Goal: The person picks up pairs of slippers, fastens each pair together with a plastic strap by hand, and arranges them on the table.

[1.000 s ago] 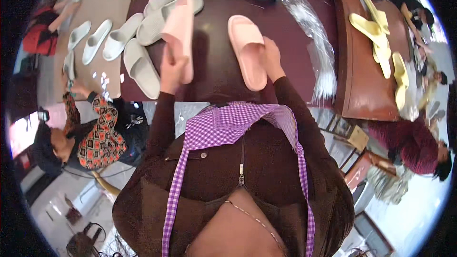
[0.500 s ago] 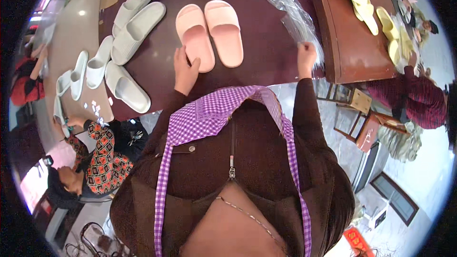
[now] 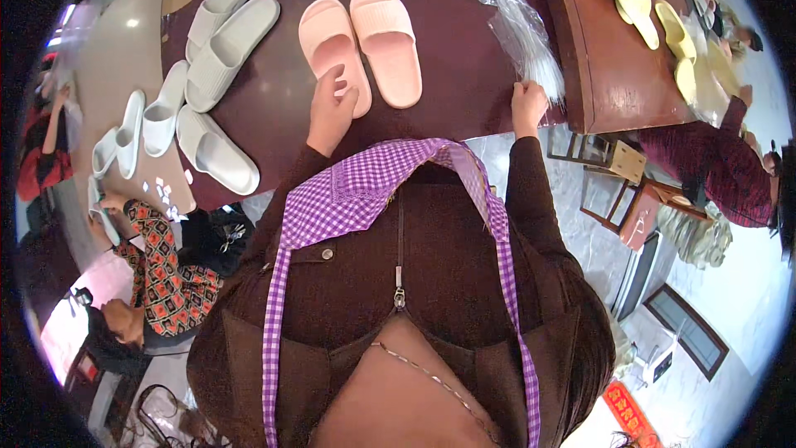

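Observation:
Two pink slide slippers lie side by side on the dark maroon table [image 3: 464, 75], the left slipper [image 3: 326, 31] and the right slipper [image 3: 388, 43], toes pointing away from me. Over the heel half of the left one is my left hand [image 3: 333, 112], its fingers loosely bent and apart, holding nothing I can see. My right hand [image 3: 529, 106] is closed at the near end of a stack of clear plastic bags [image 3: 518, 29], with its fingers pinched at their edge. How many bags it has is hidden.
Several pale grey slippers [image 3: 228, 54] lie along the table's left side. On a brown table [image 3: 597, 75] to the right are several yellow slippers [image 3: 634, 12]. A co-worker in a patterned sleeve [image 3: 157, 241] handles a slipper at lower left. Another person [image 3: 713, 158] works at right.
My left hand has lifted its thumb off the slipper's heel and its fingers have curled over the footbed. My right hand stays at the bags. The whole view has shifted slightly.

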{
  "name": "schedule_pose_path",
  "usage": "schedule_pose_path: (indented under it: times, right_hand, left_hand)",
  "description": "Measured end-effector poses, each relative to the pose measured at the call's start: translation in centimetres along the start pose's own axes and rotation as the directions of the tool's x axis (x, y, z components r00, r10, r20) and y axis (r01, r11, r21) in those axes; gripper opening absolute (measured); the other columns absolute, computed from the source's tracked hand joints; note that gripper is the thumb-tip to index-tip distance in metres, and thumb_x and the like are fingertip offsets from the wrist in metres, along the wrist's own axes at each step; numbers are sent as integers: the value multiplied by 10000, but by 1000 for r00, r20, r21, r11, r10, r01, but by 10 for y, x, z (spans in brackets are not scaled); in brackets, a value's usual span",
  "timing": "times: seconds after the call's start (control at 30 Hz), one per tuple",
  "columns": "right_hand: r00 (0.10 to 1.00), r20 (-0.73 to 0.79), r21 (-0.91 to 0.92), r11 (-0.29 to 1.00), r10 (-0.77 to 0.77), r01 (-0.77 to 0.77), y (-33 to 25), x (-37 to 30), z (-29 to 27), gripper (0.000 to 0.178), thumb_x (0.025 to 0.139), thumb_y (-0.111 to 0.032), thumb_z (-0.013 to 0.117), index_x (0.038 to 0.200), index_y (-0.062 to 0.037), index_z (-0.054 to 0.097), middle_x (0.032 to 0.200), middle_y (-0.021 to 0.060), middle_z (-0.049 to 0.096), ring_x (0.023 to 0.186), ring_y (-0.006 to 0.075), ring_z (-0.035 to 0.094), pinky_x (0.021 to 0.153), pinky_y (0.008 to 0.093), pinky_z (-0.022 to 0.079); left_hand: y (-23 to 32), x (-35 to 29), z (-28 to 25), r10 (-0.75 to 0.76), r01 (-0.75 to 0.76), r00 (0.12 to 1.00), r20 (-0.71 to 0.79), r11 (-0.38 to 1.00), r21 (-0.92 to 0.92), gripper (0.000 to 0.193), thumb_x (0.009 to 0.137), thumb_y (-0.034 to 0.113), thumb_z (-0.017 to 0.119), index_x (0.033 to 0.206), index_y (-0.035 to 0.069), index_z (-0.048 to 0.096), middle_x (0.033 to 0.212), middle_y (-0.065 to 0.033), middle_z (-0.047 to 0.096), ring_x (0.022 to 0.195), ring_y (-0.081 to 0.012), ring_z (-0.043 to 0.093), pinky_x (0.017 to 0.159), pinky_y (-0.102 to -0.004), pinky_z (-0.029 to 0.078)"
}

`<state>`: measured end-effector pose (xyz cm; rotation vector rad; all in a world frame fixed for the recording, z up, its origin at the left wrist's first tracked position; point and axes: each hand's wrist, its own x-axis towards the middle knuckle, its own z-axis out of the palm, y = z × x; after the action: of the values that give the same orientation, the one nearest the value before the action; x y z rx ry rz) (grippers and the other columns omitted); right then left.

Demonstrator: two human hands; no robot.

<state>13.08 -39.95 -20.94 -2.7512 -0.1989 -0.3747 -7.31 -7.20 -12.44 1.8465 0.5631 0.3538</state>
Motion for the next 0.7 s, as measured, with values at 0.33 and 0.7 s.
schedule_pose_path:
  times: [0.33,0.7]
  right_hand:
    - [634,773,531,523,22,-666,-33,1,-78,146,775,-146,624,791,-1,609,632,45,576,567,140,549,516,269,438]
    - [529,794,598,227,-300,-769,-93,-8,-101,127,798,-123,614,857,-13,593,677,47,546,535,125,485,498,230,387]
  left_hand:
    - [31,-8,17,14,-14,1000,13,999,47,296,810,94,581,1088,1,545,1011,-151,578,910,-239,588,749,-315,484]
    - [73,55,117,745,-864,464,480,499,61,172,810,109,571,956,17,589,999,-115,570,916,-294,556,794,-347,455]
